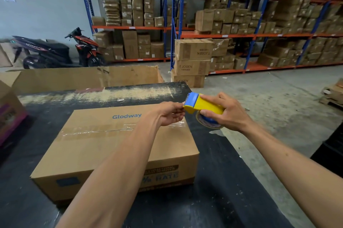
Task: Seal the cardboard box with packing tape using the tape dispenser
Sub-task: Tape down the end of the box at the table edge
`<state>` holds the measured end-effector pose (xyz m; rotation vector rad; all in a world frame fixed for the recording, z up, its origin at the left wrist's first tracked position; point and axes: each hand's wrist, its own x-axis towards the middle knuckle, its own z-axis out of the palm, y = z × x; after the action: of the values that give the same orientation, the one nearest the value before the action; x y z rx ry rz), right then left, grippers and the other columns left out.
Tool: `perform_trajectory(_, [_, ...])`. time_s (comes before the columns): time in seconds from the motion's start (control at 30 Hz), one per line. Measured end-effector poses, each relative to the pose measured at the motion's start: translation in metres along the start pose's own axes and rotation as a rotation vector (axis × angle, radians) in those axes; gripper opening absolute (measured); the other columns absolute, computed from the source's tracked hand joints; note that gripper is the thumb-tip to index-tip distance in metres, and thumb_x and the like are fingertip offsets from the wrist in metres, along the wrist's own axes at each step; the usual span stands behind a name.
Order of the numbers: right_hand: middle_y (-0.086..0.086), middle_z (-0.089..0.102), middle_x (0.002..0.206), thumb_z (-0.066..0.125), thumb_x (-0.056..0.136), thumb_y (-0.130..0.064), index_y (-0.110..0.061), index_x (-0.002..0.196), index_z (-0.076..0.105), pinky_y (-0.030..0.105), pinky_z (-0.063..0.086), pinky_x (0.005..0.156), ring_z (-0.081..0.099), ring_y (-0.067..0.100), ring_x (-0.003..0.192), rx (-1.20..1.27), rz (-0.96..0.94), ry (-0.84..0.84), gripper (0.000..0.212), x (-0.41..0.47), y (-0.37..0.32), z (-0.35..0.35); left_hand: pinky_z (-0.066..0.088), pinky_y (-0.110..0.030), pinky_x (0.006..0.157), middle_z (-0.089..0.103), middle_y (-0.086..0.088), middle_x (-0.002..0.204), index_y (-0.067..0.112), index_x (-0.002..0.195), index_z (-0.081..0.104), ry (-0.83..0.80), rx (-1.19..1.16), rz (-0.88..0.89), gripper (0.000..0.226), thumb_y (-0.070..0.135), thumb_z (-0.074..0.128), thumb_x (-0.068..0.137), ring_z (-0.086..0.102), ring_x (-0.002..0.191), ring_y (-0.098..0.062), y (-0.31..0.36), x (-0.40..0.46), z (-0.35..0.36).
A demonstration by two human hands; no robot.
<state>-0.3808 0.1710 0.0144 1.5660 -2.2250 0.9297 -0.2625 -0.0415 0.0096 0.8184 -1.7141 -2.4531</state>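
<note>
A black worktable [213, 190] with a worn, scuffed far edge fills the foreground. Behind it stands a large open cardboard carton [83, 77], its flaps up. At the left edge sits a box with purple printing [9, 114]. Two motor scooters [55, 51] are parked by the pale wall, one dark, one red and black. Blue-and-orange pallet racks [222, 31] line the back, packed with brown cartons. Three cartons marked "T JOSEN" [191, 62] are stacked on the concrete floor [269, 98] in front of the rack, the top one upside down. Wooden pallets [332, 94] lie at the right edge
</note>
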Motion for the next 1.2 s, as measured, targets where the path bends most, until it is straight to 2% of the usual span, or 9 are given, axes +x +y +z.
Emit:
perform_trajectory(0.27, [-0.001,0.048,0.091,0.064,0.085,-0.063,-0.037,0.145,0.056,0.008,0.033,0.067,0.048,0.002,0.081,-0.003,0.011,-0.030,0.065,0.003,-0.003,0.002,0.046,-0.029,0.060,0.058,-0.009,0.074,0.007,0.079,0.061,0.102,0.161,0.094,0.025,0.012,0.046,0.097,0.053,0.064,-0.018,0.000,0.000,0.003])
perform_trajectory(0.43, [-0.002,0.049,0.091,0.063,0.084,-0.064,-0.040,0.143,0.057,0.014,0.033,0.067,0.050,0.006,0.081,0.001,0.054,-0.017,0.065,0.004,-0.003,0.001,0.050,-0.026,0.064,0.060,-0.007,0.074,0.006,0.083,0.064,0.008,0.077,-0.003,0.028,0.030,0.060,0.096,0.055,0.069,-0.016,0.003,0.002,-0.001])
perform_trajectory(0.53, [-0.003,0.048,0.090,0.065,0.085,-0.062,-0.040,0.143,0.057,0.017,0.034,0.067,0.049,0.008,0.080,0.017,0.078,-0.029,0.063,0.005,-0.006,0.000,0.048,-0.024,0.064,0.056,-0.009,0.076,0.002,0.083,0.061,0.004,0.015,-0.048,0.020,0.010,0.052,0.098,0.052,0.068,-0.015,0.001,0.005,-0.002])
perform_trajectory(0.63, [-0.006,0.046,0.089,0.069,0.087,-0.057,-0.039,0.144,0.056,0.018,0.033,0.066,0.049,0.006,0.079,-0.006,0.080,-0.088,0.061,0.006,-0.011,0.003,0.046,-0.024,0.060,0.052,-0.011,0.074,-0.001,0.083,0.059,0.088,0.067,-0.044,0.023,-0.004,0.041,0.097,0.050,0.064,-0.015,0.002,0.012,-0.005])
perform_trajectory(0.77, [-0.012,0.041,0.085,0.063,0.085,-0.067,-0.041,0.143,0.057,0.024,0.033,0.065,0.045,0.004,0.074,-0.065,0.104,-0.080,0.064,0.007,-0.022,0.012,0.045,-0.029,0.054,0.052,-0.013,0.072,-0.002,0.083,0.056,0.235,0.199,0.048,0.024,-0.012,0.036,0.091,0.050,0.060,-0.020,0.004,0.025,-0.009])
perform_trajectory(0.87, [-0.009,0.044,0.085,0.053,0.080,-0.075,-0.042,0.142,0.058,0.028,0.036,0.066,0.048,0.012,0.076,-0.109,0.129,-0.053,0.071,0.005,-0.031,0.016,0.044,-0.031,0.053,0.053,-0.013,0.070,-0.001,0.078,0.054,0.258,0.242,0.085,0.025,-0.012,0.036,0.090,0.050,0.058,-0.021,0.006,0.031,-0.007])
perform_trajectory(1.0, [-0.003,0.053,0.083,0.049,0.077,-0.077,-0.044,0.137,0.061,0.030,0.038,0.067,0.054,0.017,0.076,-0.139,0.182,-0.014,0.069,-0.001,-0.036,0.006,0.044,-0.028,0.052,0.054,-0.011,0.067,-0.001,0.082,0.060,0.268,0.342,0.071,0.015,-0.005,0.052,0.093,0.048,0.056,-0.017,0.011,0.042,-0.018])
perform_trajectory(1.13, [-0.014,0.053,0.077,0.067,0.087,-0.061,-0.038,0.134,0.066,0.017,0.032,0.064,0.050,0.006,0.070,-0.118,0.214,-0.023,0.052,-0.020,-0.039,-0.015,0.045,-0.027,0.052,0.054,-0.009,0.065,-0.003,0.086,0.067,0.338,0.426,0.087,0.008,0.002,0.064,0.092,0.047,0.053,-0.015,0.026,0.057,-0.061])
perform_trajectory(1.2, [-0.010,0.059,0.080,0.068,0.087,-0.058,-0.040,0.132,0.067,0.020,0.036,0.065,0.054,0.007,0.073,-0.098,0.258,-0.025,0.049,-0.029,-0.043,-0.019,0.044,-0.026,0.053,0.055,-0.008,0.066,-0.002,0.084,0.066,0.308,0.458,0.091,0.010,0.006,0.068,0.090,0.047,0.054,-0.014,0.035,0.062,-0.067])
